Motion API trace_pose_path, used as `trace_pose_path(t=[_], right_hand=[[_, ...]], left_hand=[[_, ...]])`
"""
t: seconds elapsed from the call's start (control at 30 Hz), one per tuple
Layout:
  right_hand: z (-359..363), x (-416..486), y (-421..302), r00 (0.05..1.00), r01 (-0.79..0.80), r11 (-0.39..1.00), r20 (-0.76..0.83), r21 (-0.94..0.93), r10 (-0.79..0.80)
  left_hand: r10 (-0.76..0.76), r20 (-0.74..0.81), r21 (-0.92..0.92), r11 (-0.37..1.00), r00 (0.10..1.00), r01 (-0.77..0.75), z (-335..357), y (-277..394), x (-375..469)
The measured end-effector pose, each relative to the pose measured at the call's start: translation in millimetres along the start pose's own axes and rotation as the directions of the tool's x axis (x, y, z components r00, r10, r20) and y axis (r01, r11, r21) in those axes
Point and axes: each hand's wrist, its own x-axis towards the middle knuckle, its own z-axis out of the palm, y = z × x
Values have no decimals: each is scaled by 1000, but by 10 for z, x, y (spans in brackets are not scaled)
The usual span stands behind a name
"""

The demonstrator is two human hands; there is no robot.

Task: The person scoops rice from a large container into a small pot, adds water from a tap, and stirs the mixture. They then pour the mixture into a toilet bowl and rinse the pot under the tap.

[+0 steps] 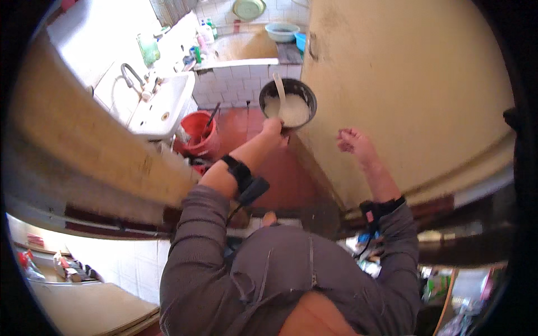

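My left hand (275,128) grips the near rim of a dark round pot (311,94), held out in front of me above the floor. Inside lies a pale mass that looks like rice (296,111). A whitish plastic spoon (279,88) stands in it, its handle leaning up past the far rim. Over on the right, my right hand (355,145) is in front of the light wooden door (403,92), with its fingers curled in and nothing visible in them. Whether it touches the door cannot be told. Black straps circle both forearms.
A white washbasin (180,90) with a grey faucet (131,74) is at the left. Below it stands a red bucket (197,145) with a dark stick inside. Beyond the red floor (286,176) is a tiled bathtub (239,63), with bottles and a pale basin (282,31) about its edge.
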Motion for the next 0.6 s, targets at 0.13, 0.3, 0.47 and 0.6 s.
trace_pose_path(t=[0.13,0.3,0.47,0.6], right_hand=[[280,1147,65,998,-65,997,-15,31,65],[619,2405,142,980,-197,961,66,196,187],[1209,3696,74,842,-452,888,370,87,393],[1851,4345,103,614,-519,854,709,32,347]], left_hand=[[2,-7,56,998,1000,-2,159,458,553],[15,5,61,998,1000,-15,108,805,1009],[52,-22,34,998,998,-51,-374,1336,1533],[213,-24,-43,976,977,-214,-912,1631,1755]])
